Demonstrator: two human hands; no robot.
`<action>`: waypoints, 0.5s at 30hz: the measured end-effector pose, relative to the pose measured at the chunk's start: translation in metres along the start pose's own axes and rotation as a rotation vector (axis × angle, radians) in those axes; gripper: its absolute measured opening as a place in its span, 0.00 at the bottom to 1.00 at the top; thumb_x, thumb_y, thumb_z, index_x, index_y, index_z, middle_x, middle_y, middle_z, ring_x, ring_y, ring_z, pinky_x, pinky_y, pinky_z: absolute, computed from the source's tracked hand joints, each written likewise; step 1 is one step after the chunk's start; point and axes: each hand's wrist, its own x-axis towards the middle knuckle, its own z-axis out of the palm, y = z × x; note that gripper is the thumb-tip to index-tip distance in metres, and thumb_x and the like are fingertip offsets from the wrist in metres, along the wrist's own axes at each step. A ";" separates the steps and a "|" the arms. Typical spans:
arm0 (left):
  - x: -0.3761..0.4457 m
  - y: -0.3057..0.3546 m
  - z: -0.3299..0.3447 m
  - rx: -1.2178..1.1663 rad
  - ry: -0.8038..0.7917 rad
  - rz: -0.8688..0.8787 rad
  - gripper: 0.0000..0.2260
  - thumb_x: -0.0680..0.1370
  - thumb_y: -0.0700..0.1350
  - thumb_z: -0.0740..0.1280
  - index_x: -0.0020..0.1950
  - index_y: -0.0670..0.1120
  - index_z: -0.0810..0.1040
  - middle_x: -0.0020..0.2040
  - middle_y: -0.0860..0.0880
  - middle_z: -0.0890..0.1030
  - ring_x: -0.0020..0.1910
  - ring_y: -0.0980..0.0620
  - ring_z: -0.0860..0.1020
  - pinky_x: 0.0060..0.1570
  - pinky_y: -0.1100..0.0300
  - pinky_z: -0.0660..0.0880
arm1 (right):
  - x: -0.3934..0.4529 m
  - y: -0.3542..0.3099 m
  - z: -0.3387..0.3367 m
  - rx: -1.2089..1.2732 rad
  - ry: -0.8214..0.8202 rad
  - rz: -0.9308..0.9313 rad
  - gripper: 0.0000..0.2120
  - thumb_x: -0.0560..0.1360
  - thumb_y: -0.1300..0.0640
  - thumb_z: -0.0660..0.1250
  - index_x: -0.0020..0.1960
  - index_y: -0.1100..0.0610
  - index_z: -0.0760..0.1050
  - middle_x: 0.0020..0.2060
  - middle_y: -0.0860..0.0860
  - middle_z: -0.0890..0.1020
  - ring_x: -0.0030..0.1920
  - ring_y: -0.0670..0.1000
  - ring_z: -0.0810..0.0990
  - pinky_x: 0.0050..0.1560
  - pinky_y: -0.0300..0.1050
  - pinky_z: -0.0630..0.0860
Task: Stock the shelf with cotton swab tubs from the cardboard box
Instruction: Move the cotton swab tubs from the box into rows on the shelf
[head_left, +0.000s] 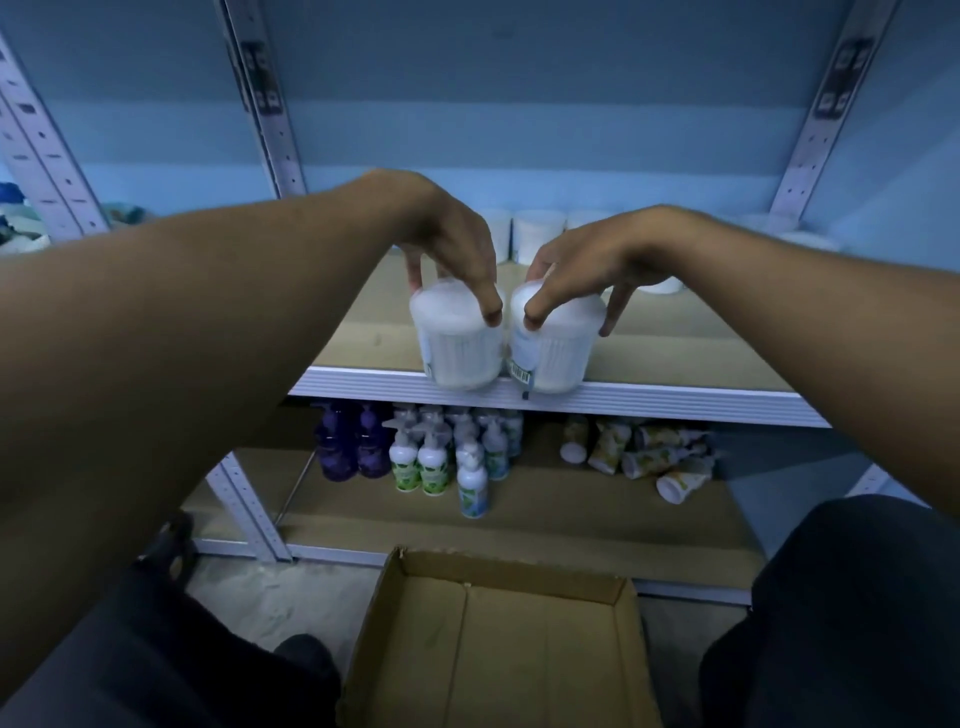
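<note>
Two tubs (460, 343) (553, 345), gripped by both hands' fingers (491, 306) (535, 312), touch at the shelf (675, 343) edge.

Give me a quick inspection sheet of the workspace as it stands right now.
Surface: shelf, brown board, pale front rail.
Job's things: two cotton swab tubs, left tub and right tub, side by side at the shelf's front edge; more tubs at the back; cardboard box below, visible part empty.
Clutter: pump bottles upright and tubes toppled on the lower shelf.
Grippers: left hand grips the left tub from above; right hand grips the right tub.
Cables: nothing seen.
Surroundings: blue wall, perforated metal uprights.
</note>
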 end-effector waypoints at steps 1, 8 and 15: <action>0.004 -0.001 0.000 -0.010 -0.006 -0.003 0.23 0.66 0.56 0.78 0.58 0.51 0.81 0.59 0.52 0.78 0.60 0.48 0.76 0.51 0.47 0.82 | 0.004 0.001 0.000 -0.021 0.014 -0.007 0.26 0.68 0.49 0.78 0.64 0.52 0.76 0.64 0.50 0.71 0.62 0.59 0.75 0.48 0.58 0.84; 0.032 -0.008 0.003 -0.018 -0.009 -0.003 0.24 0.67 0.57 0.77 0.61 0.53 0.80 0.61 0.52 0.77 0.61 0.48 0.75 0.52 0.48 0.82 | 0.027 0.007 0.001 -0.056 0.045 -0.021 0.27 0.69 0.47 0.76 0.65 0.52 0.76 0.64 0.50 0.71 0.63 0.58 0.74 0.49 0.56 0.84; 0.045 -0.014 0.003 -0.050 0.023 0.013 0.27 0.68 0.57 0.76 0.65 0.51 0.78 0.64 0.52 0.76 0.63 0.49 0.74 0.56 0.50 0.80 | 0.042 0.011 -0.001 -0.020 0.023 0.006 0.27 0.70 0.47 0.76 0.67 0.51 0.75 0.66 0.50 0.72 0.64 0.58 0.74 0.50 0.55 0.84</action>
